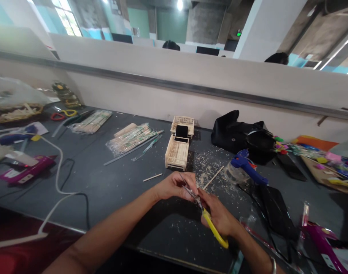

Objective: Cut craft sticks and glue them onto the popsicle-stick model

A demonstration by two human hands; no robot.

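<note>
My right hand (218,215) is wrapped around a pair of scissors (215,230) with a yellow handle, its metal blades pointing up and left. My left hand (176,185) is closed, thumb and fingers pinched by the blades; what it pinches is too small to make out. A thin wooden stick (213,178) runs away from my right fingertips, over pale shavings on the desk. Just beyond my hands stands a miniature piece of slatted wooden furniture (177,154), with a black phone-like object (181,131) leaning behind its near part. A short stick (152,177) lies left of my left hand.
Bagged sticks (131,140) lie left of the model. A blue glue gun (248,167) rests on a clear container at right, near a black bag (239,133). A white cable (59,171) crosses the left side by a purple glue gun (31,169). A partition (134,89) borders the desk.
</note>
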